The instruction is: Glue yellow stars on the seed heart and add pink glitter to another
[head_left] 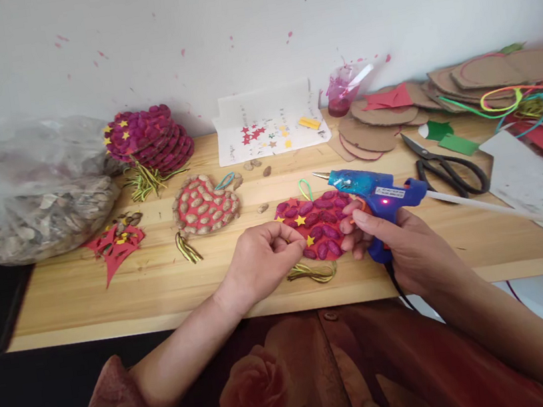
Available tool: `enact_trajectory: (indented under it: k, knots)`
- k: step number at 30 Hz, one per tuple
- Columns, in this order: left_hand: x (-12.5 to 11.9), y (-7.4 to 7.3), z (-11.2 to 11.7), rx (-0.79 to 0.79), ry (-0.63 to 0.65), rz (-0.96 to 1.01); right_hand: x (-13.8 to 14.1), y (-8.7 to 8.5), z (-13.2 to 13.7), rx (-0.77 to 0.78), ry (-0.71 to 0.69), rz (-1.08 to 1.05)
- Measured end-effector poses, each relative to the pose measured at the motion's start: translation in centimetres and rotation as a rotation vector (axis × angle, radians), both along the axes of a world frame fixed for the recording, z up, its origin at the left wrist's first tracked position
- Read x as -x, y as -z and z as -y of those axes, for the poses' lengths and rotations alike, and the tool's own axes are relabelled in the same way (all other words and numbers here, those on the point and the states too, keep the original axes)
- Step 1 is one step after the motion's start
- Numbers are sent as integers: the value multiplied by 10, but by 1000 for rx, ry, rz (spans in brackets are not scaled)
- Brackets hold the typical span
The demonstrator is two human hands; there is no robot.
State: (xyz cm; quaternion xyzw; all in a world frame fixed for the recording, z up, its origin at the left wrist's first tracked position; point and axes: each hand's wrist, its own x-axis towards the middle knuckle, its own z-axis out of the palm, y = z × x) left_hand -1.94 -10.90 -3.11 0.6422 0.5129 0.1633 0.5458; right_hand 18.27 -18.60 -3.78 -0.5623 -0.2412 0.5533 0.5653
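Observation:
A red heart-shaped craft piece (319,222), covered in purple-dyed shells and small yellow stars, lies on the wooden table (162,286) in front of me. My left hand (264,258) pinches its left edge with the fingers curled together. My right hand (399,246) is wrapped round the handle of a blue glue gun (375,189). The gun's nozzle points left above the heart, and a white glue stick juts out of its back to the right. A yellow-green tassel (311,272) lies just below the heart.
A second heart with plain shells (206,206) lies at left, a stack of purple hearts (151,136) behind it. A plastic bag of shells (22,191) fills the far left. Black scissors (446,169), cardboard discs (372,132), paper sheets and coloured cords lie at right.

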Motion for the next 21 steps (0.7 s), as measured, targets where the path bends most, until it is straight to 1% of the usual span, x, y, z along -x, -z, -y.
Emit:
enact_trajectory:
  k: [9, 16, 21]
  knots:
    - [-1, -3, 0, -121, 1, -28, -2, 5, 0, -20, -40, -5]
    - [-3, -4, 0, -67, 12, -44, -5, 7, 2, -36, -59, -5]
    - [-6, -7, -3, -84, 65, -90, -4, 7, 1, -29, -80, 8]
